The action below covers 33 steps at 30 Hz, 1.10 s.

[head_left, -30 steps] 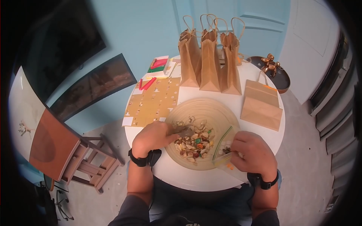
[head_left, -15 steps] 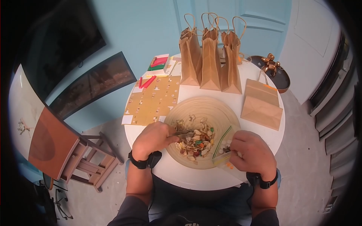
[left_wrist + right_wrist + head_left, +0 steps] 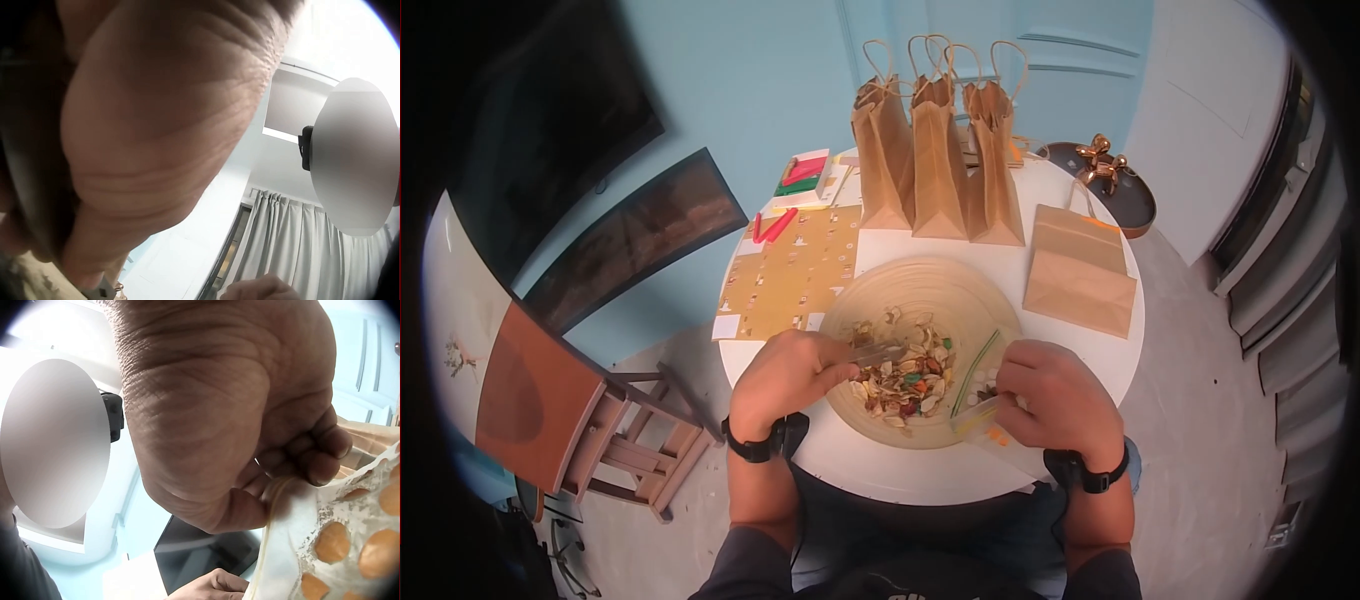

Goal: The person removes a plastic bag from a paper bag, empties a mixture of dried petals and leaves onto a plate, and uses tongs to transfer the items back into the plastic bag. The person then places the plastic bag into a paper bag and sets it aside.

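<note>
My left hand (image 3: 790, 375) grips narrow, grey metal tongs (image 3: 878, 354), their tips over a heap of potpourri-like dried pieces (image 3: 905, 380). The pieces are mostly cream and brown, with some green, orange and red. They lie in a wide, round, pale bowl (image 3: 855, 300). At the bowl's right rim, my right hand (image 3: 1065, 395) pinches the edge of a clear zip bag (image 3: 975, 385) with a green seal strip. Orange dots (image 3: 332, 542) mark the bag in the right wrist view. Pale pieces show inside. In the left wrist view the palm hides most of the tongs.
Several brown paper bags (image 3: 940, 180) stand behind the bowl; another paper bag (image 3: 1080, 275) lies flat at right. A patterned sheet (image 3: 790, 275), pink strips (image 3: 775, 226) and a small box (image 3: 805, 175) are at left on the round white table (image 3: 870, 470). A wooden chair (image 3: 645, 440) stands left.
The tongs have moved from down in the heap to just above it, with the left hand slightly higher. The right hand keeps its hold on the bag. The head view has shifted slightly.
</note>
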Each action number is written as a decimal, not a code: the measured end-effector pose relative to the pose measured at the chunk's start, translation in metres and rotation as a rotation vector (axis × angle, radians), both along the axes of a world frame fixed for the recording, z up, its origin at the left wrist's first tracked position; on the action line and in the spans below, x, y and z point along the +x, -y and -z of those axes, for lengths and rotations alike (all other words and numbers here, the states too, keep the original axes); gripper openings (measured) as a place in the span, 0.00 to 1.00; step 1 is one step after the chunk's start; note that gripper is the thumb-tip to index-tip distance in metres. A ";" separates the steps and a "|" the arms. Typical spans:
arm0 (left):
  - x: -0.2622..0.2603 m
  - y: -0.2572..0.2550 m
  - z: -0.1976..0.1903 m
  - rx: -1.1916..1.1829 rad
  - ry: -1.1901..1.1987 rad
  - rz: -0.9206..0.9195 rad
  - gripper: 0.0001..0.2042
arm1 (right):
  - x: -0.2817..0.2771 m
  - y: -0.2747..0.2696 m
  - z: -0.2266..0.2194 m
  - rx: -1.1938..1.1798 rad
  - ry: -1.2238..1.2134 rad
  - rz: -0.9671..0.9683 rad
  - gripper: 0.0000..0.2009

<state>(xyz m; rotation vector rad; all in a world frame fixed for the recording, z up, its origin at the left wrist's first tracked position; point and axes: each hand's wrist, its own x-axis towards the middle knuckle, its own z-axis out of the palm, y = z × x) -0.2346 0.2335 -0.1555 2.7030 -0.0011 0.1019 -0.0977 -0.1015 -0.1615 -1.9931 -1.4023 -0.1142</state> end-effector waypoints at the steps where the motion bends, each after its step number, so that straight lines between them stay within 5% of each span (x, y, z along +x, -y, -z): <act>1: 0.000 0.003 0.002 -0.018 0.055 0.054 0.10 | 0.000 0.000 0.001 0.001 0.002 0.006 0.06; 6: -0.003 0.049 -0.005 -0.070 0.171 0.214 0.13 | 0.000 0.000 0.001 0.008 0.004 0.012 0.06; 19: 0.014 0.033 0.014 0.202 -0.203 -0.229 0.20 | -0.001 0.006 -0.001 -0.002 0.003 0.005 0.06; 33: 0.012 0.024 0.021 0.224 -0.087 -0.270 0.20 | -0.002 0.004 0.000 -0.026 0.012 0.010 0.07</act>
